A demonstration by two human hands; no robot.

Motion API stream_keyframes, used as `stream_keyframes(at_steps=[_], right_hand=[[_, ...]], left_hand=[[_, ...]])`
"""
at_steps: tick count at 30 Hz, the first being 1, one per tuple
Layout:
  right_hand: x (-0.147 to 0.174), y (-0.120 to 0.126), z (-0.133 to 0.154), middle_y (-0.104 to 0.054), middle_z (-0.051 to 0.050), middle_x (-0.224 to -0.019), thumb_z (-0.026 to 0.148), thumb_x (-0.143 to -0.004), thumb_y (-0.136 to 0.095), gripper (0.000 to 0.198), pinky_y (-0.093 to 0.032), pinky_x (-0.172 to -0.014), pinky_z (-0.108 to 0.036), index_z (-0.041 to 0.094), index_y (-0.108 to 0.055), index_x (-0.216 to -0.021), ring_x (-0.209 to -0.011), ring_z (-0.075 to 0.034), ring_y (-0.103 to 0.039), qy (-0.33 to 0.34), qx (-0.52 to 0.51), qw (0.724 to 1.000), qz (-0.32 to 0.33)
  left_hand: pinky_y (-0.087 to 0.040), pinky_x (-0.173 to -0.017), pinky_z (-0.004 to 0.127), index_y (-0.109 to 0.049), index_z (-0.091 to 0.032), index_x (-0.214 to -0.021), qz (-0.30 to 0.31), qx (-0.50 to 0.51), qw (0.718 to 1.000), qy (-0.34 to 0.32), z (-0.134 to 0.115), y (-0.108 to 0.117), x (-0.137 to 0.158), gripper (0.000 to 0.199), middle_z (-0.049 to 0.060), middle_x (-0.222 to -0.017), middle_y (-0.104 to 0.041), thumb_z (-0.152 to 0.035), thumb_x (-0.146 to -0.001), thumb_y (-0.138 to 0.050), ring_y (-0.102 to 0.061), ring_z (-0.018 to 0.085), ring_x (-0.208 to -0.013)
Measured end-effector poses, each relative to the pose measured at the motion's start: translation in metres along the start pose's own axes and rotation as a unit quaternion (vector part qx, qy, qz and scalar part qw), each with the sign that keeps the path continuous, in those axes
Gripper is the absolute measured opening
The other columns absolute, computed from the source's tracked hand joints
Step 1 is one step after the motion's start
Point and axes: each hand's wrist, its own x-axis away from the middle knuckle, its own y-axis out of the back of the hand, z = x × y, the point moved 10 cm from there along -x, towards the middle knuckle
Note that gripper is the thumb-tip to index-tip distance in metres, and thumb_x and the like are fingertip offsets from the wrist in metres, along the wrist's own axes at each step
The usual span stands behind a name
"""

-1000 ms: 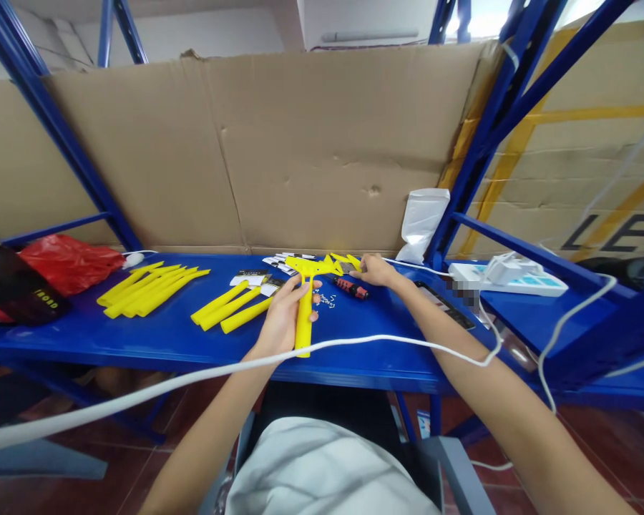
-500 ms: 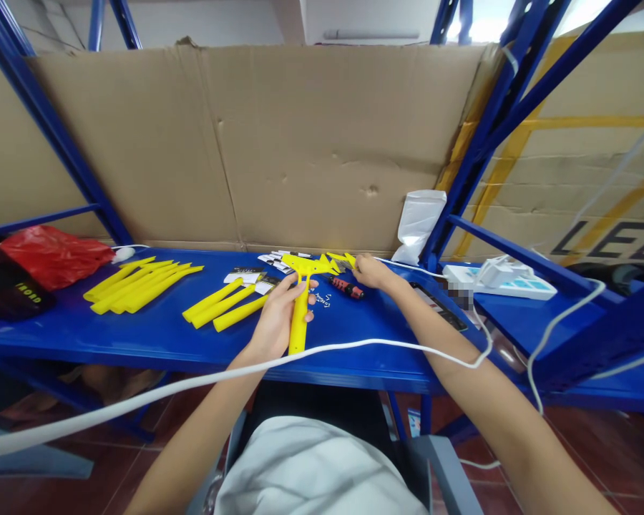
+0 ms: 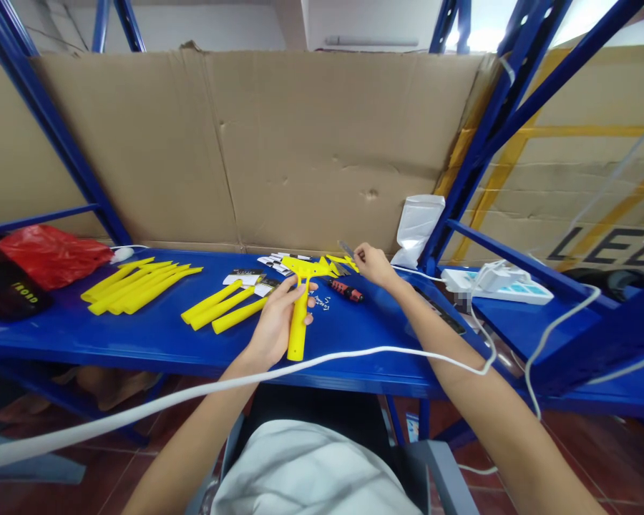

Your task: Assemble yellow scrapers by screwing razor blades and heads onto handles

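Observation:
My left hand (image 3: 272,318) is wrapped round the handle of a yellow scraper (image 3: 298,336), whose wide head points away from me. In the fingers of my right hand (image 3: 376,267) is a thin grey blade (image 3: 346,249), pinched at one end and raised above the table, to the right of the scraper head. Below that hand lies a red and black screwdriver (image 3: 346,290). Small screws (image 3: 325,303) are scattered beside it. Behind the screwdriver are small yellow pieces (image 3: 330,266), with more grey blades among them.
Three yellow scrapers (image 3: 228,307) with black-and-white heads lie left of my hands. Further left is a row of yellow handles (image 3: 139,286) and a red plastic bag (image 3: 54,250). A white cable (image 3: 193,392) crosses in front. A power strip (image 3: 496,285) and phone (image 3: 443,315) sit right.
My right hand has lifted away from the small pieces on the table, and a grey blade now shows in its fingers. My left hand keeps hold of the scraper.

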Motion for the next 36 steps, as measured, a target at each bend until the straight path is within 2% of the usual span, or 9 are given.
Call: stream_keyframes(at_steps=[3, 6, 9, 13, 19, 24, 28, 31, 36], right_hand=[[-0.002, 0.009, 0.012, -0.082, -0.014, -0.114, 0.040, -0.109, -0.055, 0.019, -0.065, -0.093, -0.038, 0.022, -0.058, -0.107, -0.100, -0.023, -0.080, 0.021, -0.144, 0.988, -0.048], [-0.001, 0.015, 0.024, -0.083, -0.012, -0.113, 0.057, -0.106, -0.056, 0.032, -0.066, -0.085, -0.036, 0.025, -0.051, -0.106, -0.094, -0.020, -0.079, 0.043, -0.271, 0.959, -0.070], [0.002, 0.017, 0.034, -0.081, -0.007, -0.101, 0.072, -0.098, -0.063, 0.048, -0.066, -0.082, -0.036, 0.028, -0.046, -0.102, -0.086, -0.018, -0.076, 0.058, -0.364, 0.928, -0.064], [0.007, 0.016, 0.048, -0.072, 0.002, -0.086, 0.078, -0.088, -0.073, 0.059, -0.064, -0.077, -0.036, 0.028, -0.042, -0.096, -0.074, -0.015, -0.069, 0.070, -0.435, 0.897, -0.038], [0.017, 0.018, 0.073, -0.058, 0.006, -0.080, 0.086, -0.087, -0.072, 0.063, -0.054, -0.062, -0.030, 0.028, -0.049, -0.093, -0.063, -0.012, -0.055, 0.107, -0.460, 0.880, -0.050], [0.035, 0.032, 0.091, -0.065, 0.003, -0.081, 0.074, -0.088, -0.082, 0.053, -0.053, -0.074, -0.031, 0.026, -0.062, -0.100, -0.071, -0.014, -0.062, 0.159, -0.439, 0.877, -0.111], [0.047, 0.038, 0.102, -0.072, 0.001, -0.089, 0.066, -0.093, -0.082, 0.047, -0.055, -0.076, -0.032, 0.026, -0.067, -0.113, -0.075, -0.015, -0.067, 0.180, -0.427, 0.876, -0.133], [0.053, 0.031, 0.114, -0.077, -0.003, -0.096, 0.062, -0.092, -0.083, 0.043, -0.058, -0.080, -0.035, 0.025, -0.074, -0.113, -0.082, -0.018, -0.071, 0.184, -0.407, 0.889, -0.102], [0.062, 0.011, 0.129, -0.077, -0.002, -0.084, 0.058, -0.088, -0.087, 0.036, -0.056, -0.076, -0.034, 0.023, -0.079, -0.095, -0.077, -0.018, -0.069, 0.171, -0.414, 0.894, -0.016]], left_hand=[[-0.049, -0.053, 0.020, -0.066, -0.017, -0.115, 0.001, 0.000, 1.000, -0.002, -0.001, -0.001, 0.001, 0.034, 0.009, -0.116, -0.072, -0.023, -0.089, -0.088, -0.064, 0.012, -0.079], [-0.050, -0.053, 0.020, -0.065, -0.018, -0.116, 0.008, 0.008, 1.000, -0.004, -0.001, -0.002, 0.001, 0.036, 0.009, -0.118, -0.072, -0.023, -0.089, -0.088, -0.065, 0.012, -0.079], [-0.050, -0.053, 0.020, -0.065, -0.018, -0.116, 0.009, 0.009, 1.000, -0.006, -0.001, -0.002, 0.001, 0.035, 0.010, -0.120, -0.072, -0.023, -0.090, -0.087, -0.065, 0.012, -0.079], [-0.050, -0.052, 0.020, -0.065, -0.017, -0.118, 0.000, 0.003, 1.000, 0.000, -0.001, -0.001, 0.002, 0.036, 0.011, -0.122, -0.072, -0.022, -0.090, -0.086, -0.064, 0.012, -0.079], [-0.049, -0.052, 0.021, -0.064, -0.018, -0.117, -0.006, 0.006, 1.000, 0.012, -0.001, -0.003, 0.003, 0.038, 0.012, -0.125, -0.072, -0.020, -0.087, -0.087, -0.064, 0.013, -0.078], [-0.048, -0.052, 0.020, -0.064, -0.018, -0.118, -0.007, 0.010, 1.000, 0.017, 0.001, -0.003, 0.002, 0.038, 0.009, -0.116, -0.071, -0.019, -0.087, -0.087, -0.064, 0.012, -0.077], [-0.049, -0.052, 0.019, -0.063, -0.018, -0.118, 0.005, 0.010, 1.000, 0.016, 0.001, -0.004, 0.002, 0.039, 0.006, -0.111, -0.070, -0.020, -0.088, -0.087, -0.064, 0.012, -0.078], [-0.049, -0.051, 0.019, -0.060, -0.019, -0.116, 0.010, 0.007, 1.000, 0.021, 0.002, -0.007, 0.004, 0.039, 0.006, -0.109, -0.070, -0.020, -0.088, -0.087, -0.065, 0.013, -0.078], [-0.051, -0.045, 0.020, -0.060, -0.021, -0.114, 0.030, -0.034, 0.999, 0.013, 0.004, -0.011, 0.005, 0.039, 0.005, -0.104, -0.070, -0.030, -0.089, -0.089, -0.066, 0.014, -0.074]])
